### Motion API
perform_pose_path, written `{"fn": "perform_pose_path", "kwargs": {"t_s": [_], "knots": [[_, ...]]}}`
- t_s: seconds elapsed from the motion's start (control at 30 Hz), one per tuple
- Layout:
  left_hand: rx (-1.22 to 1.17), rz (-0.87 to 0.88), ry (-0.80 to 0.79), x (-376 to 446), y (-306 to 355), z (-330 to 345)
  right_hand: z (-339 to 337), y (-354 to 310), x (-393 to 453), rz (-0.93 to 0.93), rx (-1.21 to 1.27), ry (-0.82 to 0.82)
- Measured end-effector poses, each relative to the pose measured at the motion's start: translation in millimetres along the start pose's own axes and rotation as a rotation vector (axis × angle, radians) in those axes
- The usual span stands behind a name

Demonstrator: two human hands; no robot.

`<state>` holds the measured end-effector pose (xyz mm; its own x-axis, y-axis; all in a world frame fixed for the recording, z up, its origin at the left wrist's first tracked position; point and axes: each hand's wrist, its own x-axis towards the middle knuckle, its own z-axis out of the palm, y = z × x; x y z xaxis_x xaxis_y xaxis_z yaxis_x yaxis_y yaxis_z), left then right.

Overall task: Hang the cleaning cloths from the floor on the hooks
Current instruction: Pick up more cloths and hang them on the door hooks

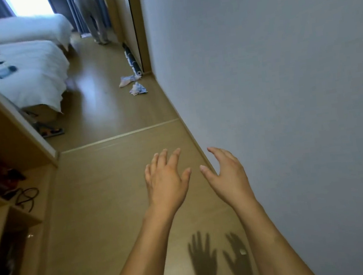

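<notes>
Head cam, cloths [135, 83] on floor [113, 179], shelf [8, 157] w/ cables [27, 196]

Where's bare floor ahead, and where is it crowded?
Bare floor runs between the shelf unit and wall, under both open hands. Crowded by the door frame: two cloths and a roll.

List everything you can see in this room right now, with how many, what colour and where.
cleaning cloths: two, white-blue, crumpled on floor near wall
rolled item: one, dark and white, floor along doorframe
beds: two, white, upper left
small items on bed: several, dark, unclear
shelf unit: one, light wood, left
cable: one, black, on shelf
other person: one, grey clothes, by curtains
wall: white, right
floor: tan wood
hands: left hand and right hand, open, empty
</notes>
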<state>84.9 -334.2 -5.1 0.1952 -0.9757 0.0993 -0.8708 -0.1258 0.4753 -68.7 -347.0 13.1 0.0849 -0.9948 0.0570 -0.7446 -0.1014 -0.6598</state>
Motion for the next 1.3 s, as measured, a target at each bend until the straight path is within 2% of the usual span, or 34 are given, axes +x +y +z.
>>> {"fn": "perform_pose_path", "kwargs": {"t_s": [0.4,0.67,1.0,1.3], "knots": [[-0.023,0.004,0.035,183.5,-99.8,-48.4,90.3,-100.3,163.2,-0.001,-0.002,-0.037],[0.004,-0.029,0.064,271.9,-147.2,-53.3,135.1,-136.3,260.4,-0.024,-0.007,-0.067],[0.07,-0.134,0.111,426.2,-173.6,-52.3,178.9,-154.3,436.4,-0.133,0.024,-0.126],[0.08,-0.223,0.18,579.7,-165.4,-52.7,180.4,-166.9,605.2,-0.219,0.039,-0.186]]}}
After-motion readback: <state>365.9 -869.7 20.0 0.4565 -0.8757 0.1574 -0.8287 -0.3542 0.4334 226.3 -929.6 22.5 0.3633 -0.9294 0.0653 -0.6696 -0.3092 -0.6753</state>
